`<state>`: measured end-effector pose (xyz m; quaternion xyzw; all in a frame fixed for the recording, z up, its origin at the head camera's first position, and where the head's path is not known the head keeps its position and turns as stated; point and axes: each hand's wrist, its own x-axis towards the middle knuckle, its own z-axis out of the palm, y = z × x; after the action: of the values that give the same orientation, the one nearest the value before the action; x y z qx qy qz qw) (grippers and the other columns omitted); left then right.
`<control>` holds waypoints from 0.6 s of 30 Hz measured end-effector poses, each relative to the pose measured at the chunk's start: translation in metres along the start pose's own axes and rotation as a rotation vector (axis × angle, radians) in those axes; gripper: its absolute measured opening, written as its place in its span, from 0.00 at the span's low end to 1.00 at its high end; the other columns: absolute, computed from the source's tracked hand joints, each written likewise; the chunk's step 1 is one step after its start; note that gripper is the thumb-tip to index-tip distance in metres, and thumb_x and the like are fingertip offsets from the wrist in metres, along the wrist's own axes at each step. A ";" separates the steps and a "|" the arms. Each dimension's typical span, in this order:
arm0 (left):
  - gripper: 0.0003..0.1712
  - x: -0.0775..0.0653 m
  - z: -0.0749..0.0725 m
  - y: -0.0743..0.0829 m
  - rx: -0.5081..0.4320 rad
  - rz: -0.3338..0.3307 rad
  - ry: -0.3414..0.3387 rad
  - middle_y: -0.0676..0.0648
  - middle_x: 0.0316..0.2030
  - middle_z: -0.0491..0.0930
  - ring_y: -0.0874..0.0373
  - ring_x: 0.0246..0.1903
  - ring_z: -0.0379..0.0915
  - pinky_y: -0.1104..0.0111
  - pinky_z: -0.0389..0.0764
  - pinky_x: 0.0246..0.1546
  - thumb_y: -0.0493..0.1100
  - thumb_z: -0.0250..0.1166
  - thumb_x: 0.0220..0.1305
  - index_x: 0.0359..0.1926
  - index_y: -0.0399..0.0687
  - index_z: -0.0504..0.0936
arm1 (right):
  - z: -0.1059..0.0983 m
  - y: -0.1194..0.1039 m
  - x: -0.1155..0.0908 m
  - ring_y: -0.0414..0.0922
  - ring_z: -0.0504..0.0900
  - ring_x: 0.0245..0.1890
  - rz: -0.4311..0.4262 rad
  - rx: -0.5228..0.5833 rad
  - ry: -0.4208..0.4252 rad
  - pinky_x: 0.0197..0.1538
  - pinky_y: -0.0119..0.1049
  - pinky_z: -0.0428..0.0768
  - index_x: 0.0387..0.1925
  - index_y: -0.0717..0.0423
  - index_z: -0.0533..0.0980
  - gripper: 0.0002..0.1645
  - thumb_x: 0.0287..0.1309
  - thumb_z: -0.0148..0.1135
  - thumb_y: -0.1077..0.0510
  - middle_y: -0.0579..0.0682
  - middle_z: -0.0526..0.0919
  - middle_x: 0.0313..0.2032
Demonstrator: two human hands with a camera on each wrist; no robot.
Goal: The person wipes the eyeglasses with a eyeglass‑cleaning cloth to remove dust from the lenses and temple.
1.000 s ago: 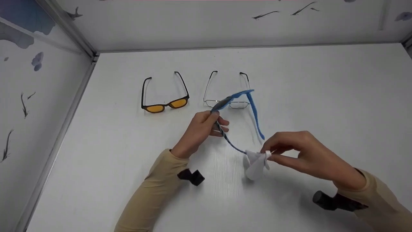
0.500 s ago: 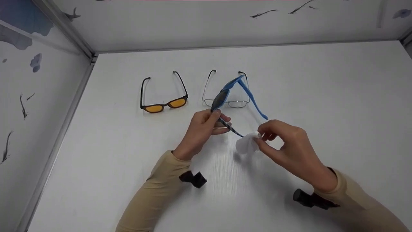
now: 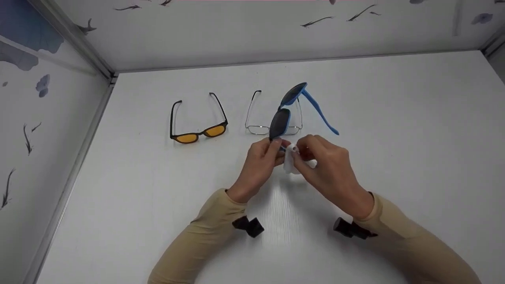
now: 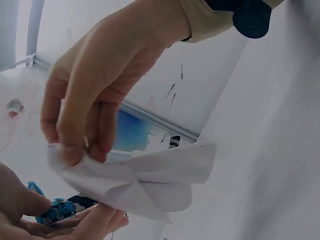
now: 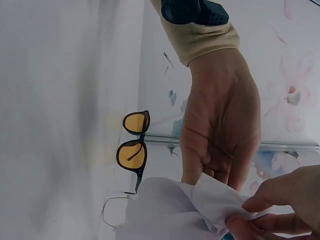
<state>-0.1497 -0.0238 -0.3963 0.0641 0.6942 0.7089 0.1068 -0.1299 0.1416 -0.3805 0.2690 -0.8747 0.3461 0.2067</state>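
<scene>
Blue-framed sunglasses (image 3: 280, 123) with dark lenses are held up in my left hand (image 3: 258, 165), which pinches them near the hinge of one temple. The other temple sticks out to the right, free. My right hand (image 3: 329, 167) pinches a white cloth (image 3: 290, 159) folded around the held temple, close beside the left fingers. In the left wrist view, the patterned temple (image 4: 70, 207) runs from the left fingers in under the cloth. The cloth hides the temple's end. In the right wrist view, the cloth covers most of the sunglasses.
Black-framed glasses with orange lenses (image 3: 201, 134) lie at left on the white table (image 3: 394, 138). Thin metal-framed glasses (image 3: 258, 130) lie behind the sunglasses, partly covered by them. Patterned white walls (image 3: 236, 35) stand at the back and left.
My right hand has slid the cloth up and left along the temple, toward my left hand. The sunglasses have tilted more upright, and my left hand has shifted slightly right.
</scene>
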 end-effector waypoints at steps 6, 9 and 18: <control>0.14 0.005 0.013 -0.001 0.181 0.124 0.066 0.53 0.19 0.62 0.63 0.20 0.57 0.72 0.60 0.22 0.37 0.48 0.74 0.37 0.33 0.78 | 0.005 0.000 0.004 0.46 0.85 0.33 -0.068 0.024 0.089 0.37 0.34 0.82 0.39 0.66 0.76 0.13 0.51 0.69 0.71 0.58 0.82 0.34; 0.16 0.006 0.015 0.000 0.074 0.146 0.047 0.51 0.21 0.64 0.62 0.21 0.58 0.71 0.61 0.24 0.37 0.48 0.75 0.44 0.31 0.80 | 0.002 0.003 0.002 0.47 0.86 0.34 -0.104 0.009 0.091 0.37 0.35 0.82 0.41 0.66 0.76 0.15 0.49 0.69 0.72 0.59 0.82 0.36; 0.16 0.010 0.010 0.008 -0.159 0.208 -0.027 0.31 0.48 0.77 0.49 0.48 0.80 0.63 0.77 0.50 0.33 0.44 0.76 0.49 0.22 0.73 | -0.022 0.029 -0.009 0.50 0.86 0.33 -0.112 -0.068 0.082 0.35 0.40 0.83 0.38 0.66 0.76 0.16 0.46 0.70 0.75 0.59 0.81 0.34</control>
<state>-0.1574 -0.0115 -0.3887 0.1367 0.6240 0.7679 0.0471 -0.1365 0.1779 -0.3849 0.2959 -0.8604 0.3149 0.2702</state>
